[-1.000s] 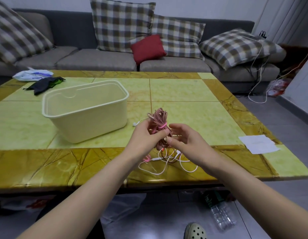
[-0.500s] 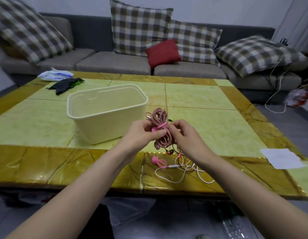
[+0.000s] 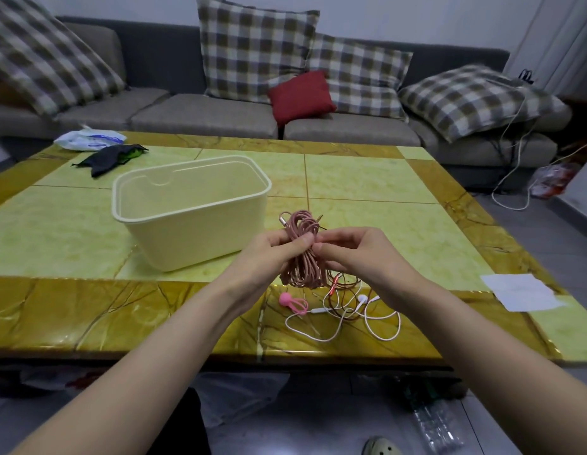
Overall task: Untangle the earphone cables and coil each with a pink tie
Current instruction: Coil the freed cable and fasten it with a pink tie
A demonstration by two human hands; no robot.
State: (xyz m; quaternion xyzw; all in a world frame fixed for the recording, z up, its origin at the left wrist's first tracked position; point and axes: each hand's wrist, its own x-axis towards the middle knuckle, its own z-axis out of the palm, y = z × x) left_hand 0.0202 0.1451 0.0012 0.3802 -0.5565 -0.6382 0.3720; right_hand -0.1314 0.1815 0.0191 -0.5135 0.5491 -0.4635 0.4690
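A coiled pink cable (image 3: pixel 304 264) hangs in a long bundle above the table's front edge. My left hand (image 3: pixel 272 254) grips the bundle at its middle, thumb across the strands. My right hand (image 3: pixel 357 254) pinches the same middle part from the right; the pink tie there is hidden by my fingers. On the table below lie a loose pink tie (image 3: pixel 293 303), a white earphone cable (image 3: pixel 351 318) and a thin brown-red cable (image 3: pixel 343 298), tangled together.
A cream plastic bin (image 3: pixel 193 211) stands open to the left of my hands. A white paper sheet (image 3: pixel 520 291) lies at the right edge, a dark cloth (image 3: pixel 111 156) and a white bag (image 3: pixel 90 139) at the far left. A sofa with cushions (image 3: pixel 252 50) stands behind.
The view has shifted rightward and closer. My fingers have closed over the middle of the pink coil, covering the pink tie that showed there before. The cables on the table lie unmoved.
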